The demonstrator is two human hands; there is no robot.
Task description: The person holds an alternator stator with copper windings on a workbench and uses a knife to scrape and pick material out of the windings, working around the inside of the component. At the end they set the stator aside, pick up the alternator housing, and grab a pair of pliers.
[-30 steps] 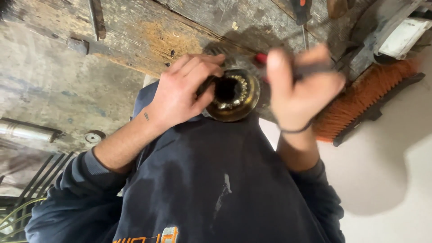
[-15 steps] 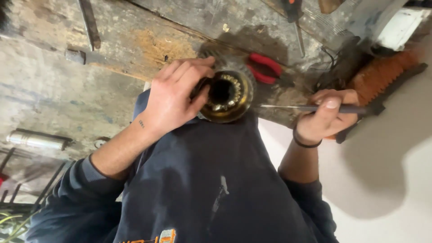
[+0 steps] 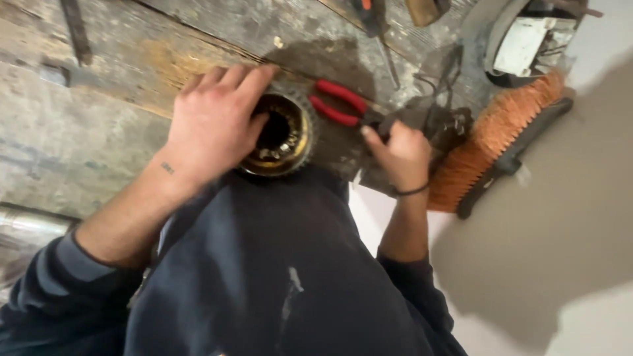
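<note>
My left hand (image 3: 211, 125) grips a round, toothed metal ring (image 3: 283, 135) with a brass-coloured inner race, thumb inside its bore and fingers over the far rim. The ring rests at the edge of a worn wooden bench (image 3: 99, 145), against my dark-clothed lap. My right hand (image 3: 399, 155), with a dark band on the wrist, lies curled on the bench just right of the ring. Its fingertips are at the jaw end of red-handled pliers (image 3: 339, 102). Whether it holds anything is hidden under the fingers.
An orange-bristled brush (image 3: 501, 138) with a black back lies at the bench's right end beside a tangle of dark wire (image 3: 448, 122). A screwdriver (image 3: 379, 26) and a white-and-grey device (image 3: 527, 43) sit farther back. A metal pipe (image 3: 26, 227) shows at the left.
My right hand held a thin long tool out to the right; it has moved in to the bench beside the red pliers and the tool is out of sight. The left hand stays on the ring.
</note>
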